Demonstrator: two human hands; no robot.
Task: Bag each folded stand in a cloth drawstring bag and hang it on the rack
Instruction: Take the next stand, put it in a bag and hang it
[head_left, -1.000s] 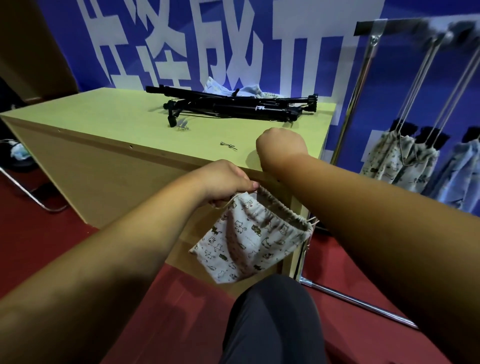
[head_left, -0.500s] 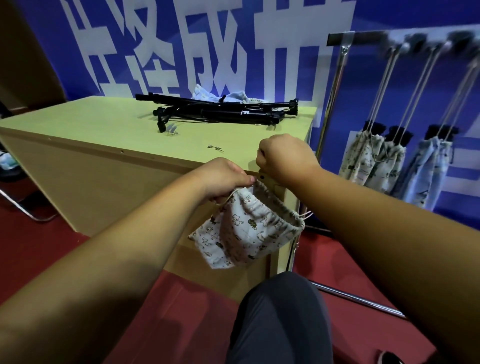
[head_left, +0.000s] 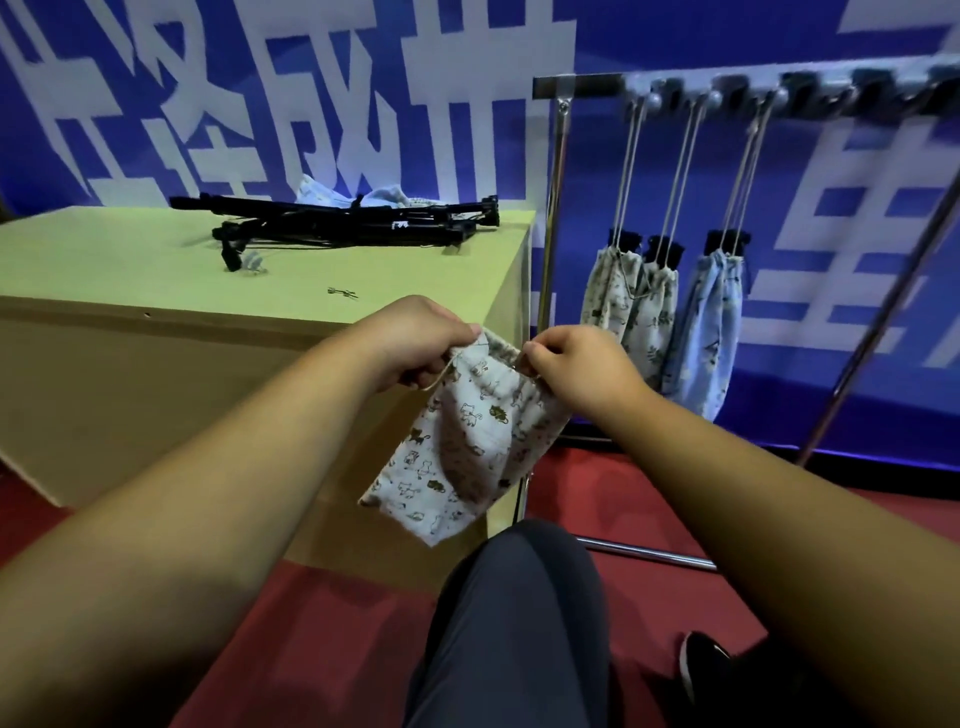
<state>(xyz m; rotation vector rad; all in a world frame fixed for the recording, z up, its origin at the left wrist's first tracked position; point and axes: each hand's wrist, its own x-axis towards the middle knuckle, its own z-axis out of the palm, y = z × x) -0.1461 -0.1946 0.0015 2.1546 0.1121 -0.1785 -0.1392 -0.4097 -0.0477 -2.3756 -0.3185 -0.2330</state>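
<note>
Beside the table (head_left: 130, 291), both hands, left (head_left: 415, 340) and right (head_left: 576, 366), pinch the cloth bag (head_left: 467, 441) mouth.

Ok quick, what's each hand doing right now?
Left hand: closed, pinching the rim of the cat-print bag.
Right hand: closed, pinching the bag's opposite rim.

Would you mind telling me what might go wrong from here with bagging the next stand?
The bag's mouth is gathered between the left hand and right hand, so a stand could snag. The stands lie tangled on the table; lifting one may drag another.
</note>
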